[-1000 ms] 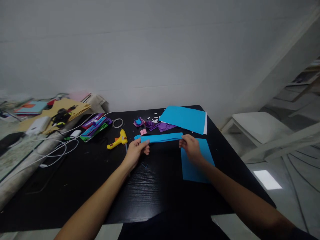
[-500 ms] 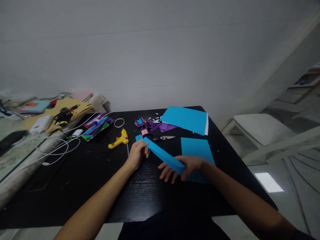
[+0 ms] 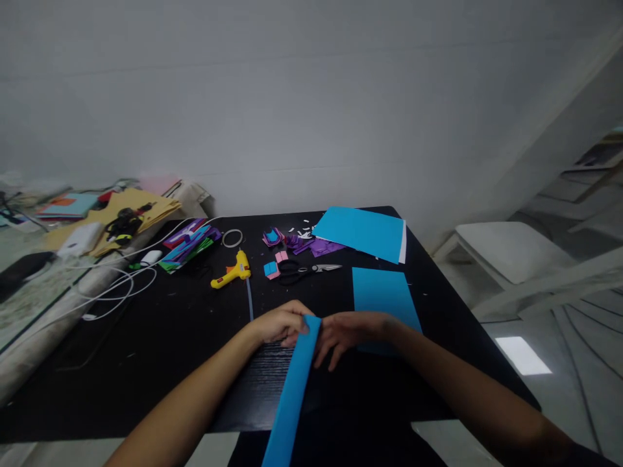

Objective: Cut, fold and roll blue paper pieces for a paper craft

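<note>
A long folded strip of blue paper (image 3: 292, 395) slants from the middle of the table down past its front edge. My left hand (image 3: 285, 323) pinches the strip's far end between thumb and fingers. Just right of that end is my right hand (image 3: 338, 334), its fingers spread and pointing down to the left; its fingertips are at the strip's edge, and I cannot tell whether they touch it. A blue paper sheet (image 3: 384, 292) lies partly under my right wrist and forearm. Beyond my hands lie black-handled scissors (image 3: 316, 268) and small pink and blue folded paper pieces (image 3: 272, 269).
A yellow glue gun (image 3: 233, 271) with a glue stick trails toward my left hand. Behind are a tape ring (image 3: 232, 239), purple paper pieces (image 3: 324, 247) and stacked blue sheets (image 3: 363, 232). White cables (image 3: 121, 295) and coloured papers (image 3: 189, 245) lie left. A white chair (image 3: 511, 250) stands right.
The blue strip has swung from slanting between both hands to pointing toward me. My right hand has let go of its near end and moved left, beside my left hand, which has come nearer.
</note>
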`<state>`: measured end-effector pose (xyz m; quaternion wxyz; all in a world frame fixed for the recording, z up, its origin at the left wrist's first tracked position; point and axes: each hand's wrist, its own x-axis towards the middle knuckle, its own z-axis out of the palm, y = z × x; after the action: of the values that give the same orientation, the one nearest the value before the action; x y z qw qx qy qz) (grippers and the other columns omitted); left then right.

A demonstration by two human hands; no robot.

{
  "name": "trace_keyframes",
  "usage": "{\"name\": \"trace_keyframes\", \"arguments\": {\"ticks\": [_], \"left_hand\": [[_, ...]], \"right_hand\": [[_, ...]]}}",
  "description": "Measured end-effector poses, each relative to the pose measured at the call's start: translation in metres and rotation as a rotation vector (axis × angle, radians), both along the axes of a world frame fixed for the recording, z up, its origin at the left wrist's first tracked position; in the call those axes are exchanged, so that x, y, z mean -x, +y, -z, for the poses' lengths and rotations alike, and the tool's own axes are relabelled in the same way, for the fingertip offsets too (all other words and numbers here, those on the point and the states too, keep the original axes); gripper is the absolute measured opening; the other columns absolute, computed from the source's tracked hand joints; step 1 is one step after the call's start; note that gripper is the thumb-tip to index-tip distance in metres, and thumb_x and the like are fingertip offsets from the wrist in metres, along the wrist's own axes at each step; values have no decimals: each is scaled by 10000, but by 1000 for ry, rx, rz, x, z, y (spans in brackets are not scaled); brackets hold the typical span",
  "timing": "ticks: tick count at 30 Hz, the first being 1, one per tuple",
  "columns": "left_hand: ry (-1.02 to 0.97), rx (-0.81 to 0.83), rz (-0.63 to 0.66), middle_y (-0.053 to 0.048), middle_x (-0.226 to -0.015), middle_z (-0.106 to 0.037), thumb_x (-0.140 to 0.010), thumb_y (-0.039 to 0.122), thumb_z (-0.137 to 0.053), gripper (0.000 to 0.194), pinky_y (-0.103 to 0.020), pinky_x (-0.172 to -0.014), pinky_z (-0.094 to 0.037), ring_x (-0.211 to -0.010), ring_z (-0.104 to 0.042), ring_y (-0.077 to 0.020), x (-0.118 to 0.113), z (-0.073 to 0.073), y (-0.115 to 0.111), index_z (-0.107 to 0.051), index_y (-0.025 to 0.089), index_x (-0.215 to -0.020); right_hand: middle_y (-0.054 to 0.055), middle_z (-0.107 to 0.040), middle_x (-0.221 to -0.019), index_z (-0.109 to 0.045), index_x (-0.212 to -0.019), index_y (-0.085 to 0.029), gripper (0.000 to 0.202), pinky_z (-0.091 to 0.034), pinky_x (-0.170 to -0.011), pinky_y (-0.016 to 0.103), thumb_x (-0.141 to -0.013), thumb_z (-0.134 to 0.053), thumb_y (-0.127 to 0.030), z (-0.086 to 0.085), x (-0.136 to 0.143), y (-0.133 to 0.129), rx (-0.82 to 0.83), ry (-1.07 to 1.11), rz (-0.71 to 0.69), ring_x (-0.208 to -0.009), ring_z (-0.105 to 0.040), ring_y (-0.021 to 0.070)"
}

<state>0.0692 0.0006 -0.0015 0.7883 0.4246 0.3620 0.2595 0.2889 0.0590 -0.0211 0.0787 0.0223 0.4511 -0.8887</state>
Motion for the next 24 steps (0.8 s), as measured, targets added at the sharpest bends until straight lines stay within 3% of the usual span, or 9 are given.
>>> {"name": "trace_keyframes", "arguments": {"ticks": [4,9,13,19,24], "left_hand": [[67,-108,-27,27,-394,-521,-673,249,-657,144,-171,-329,-239,-292,-369,-56,-7,4,2,-629,124,-606],[154,-244,-137,28,-445,-555,-779,340,-662,230,-178,-384,-322,-339,-428,-67,-10,7,6,-601,141,-679],[155,-251,-214,9,-525,-609,-819,459,-677,333,-191,-393,-381,-387,-498,-92,-12,15,9,-605,141,-753],[162,-255,-221,29,-497,-573,-836,514,-685,394,-188,-408,-393,-384,-486,-82,-12,15,9,-597,143,-738],[173,-285,-157,38,-510,-564,-820,550,-707,428,-189,-420,-393,-404,-487,-80,-11,10,8,-572,151,-748]], "right_hand": [[180,-726,-1047,-711,-1082,-62,537,-561,-873,373,-855,-728,-548,-4,3,-4,-63,-144,27,-967,-723,244],[107,-723,-1040,-714,-1103,-111,438,-551,-861,331,-822,-789,-439,-7,9,-7,-172,-217,431,-916,-706,186],[85,-730,-903,-711,-985,-105,436,-551,-812,358,-758,-817,-461,-3,15,-9,-197,-243,632,-784,-697,184],[44,-686,-830,-645,-925,-141,487,-519,-695,328,-756,-778,-578,1,16,-12,-422,-241,747,-742,-658,187],[-45,-505,-653,-555,-773,-182,502,-385,-550,247,-772,-707,-661,2,18,-11,-445,-321,878,-595,-480,114]]}}
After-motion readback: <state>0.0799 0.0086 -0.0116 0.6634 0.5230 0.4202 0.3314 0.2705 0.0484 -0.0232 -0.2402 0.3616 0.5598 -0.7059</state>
